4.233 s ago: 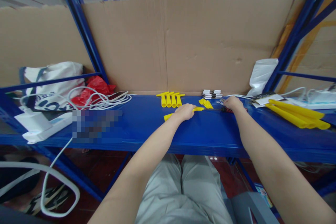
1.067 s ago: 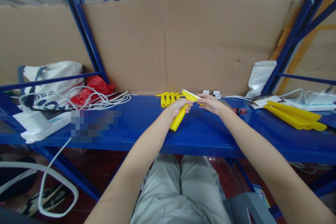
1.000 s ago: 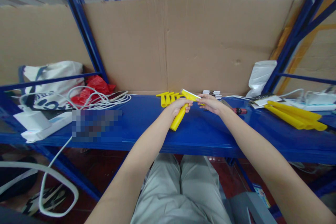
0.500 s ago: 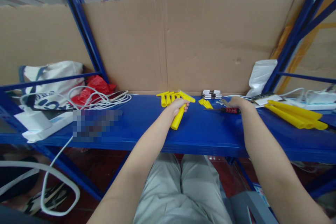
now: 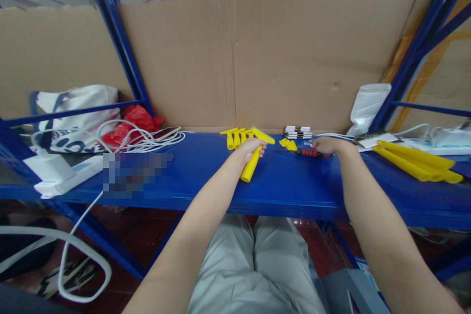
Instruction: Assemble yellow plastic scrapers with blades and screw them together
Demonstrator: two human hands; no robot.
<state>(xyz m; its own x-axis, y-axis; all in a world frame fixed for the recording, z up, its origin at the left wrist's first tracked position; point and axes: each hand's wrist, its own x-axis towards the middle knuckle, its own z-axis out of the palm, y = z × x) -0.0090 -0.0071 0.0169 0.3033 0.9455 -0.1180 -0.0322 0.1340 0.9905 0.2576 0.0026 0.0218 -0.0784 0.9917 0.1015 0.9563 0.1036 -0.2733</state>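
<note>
My left hand (image 5: 253, 148) is closed round a yellow T-shaped tool (image 5: 250, 169), its tubular handle pointing toward me and its flat head reaching past my fingers. Just behind it, several similar yellow T-shaped pieces (image 5: 237, 139) lie in a row. My right hand (image 5: 326, 145) has its fingers round the back of a red-and-black screwdriver (image 5: 308, 152), whose shaft points left, low over the blue shelf. Small yellow parts (image 5: 289, 144) lie beyond the shaft. Tiny metal bits (image 5: 309, 143), too small to name, are beside my right fingertips.
A stack of white strips with dark bands (image 5: 298, 132) sits by the cardboard wall (image 5: 294, 59). Yellow tubes (image 5: 415, 162) lie at right near a white pouch (image 5: 368, 108). Coiled white cable (image 5: 147, 141), a power strip (image 5: 69, 176) and a cloth bag (image 5: 81, 117) are at left.
The screwdriver has shifted left along the shelf with my right hand, which now covers the handle's end. My left hand holds the yellow tool much as before.
</note>
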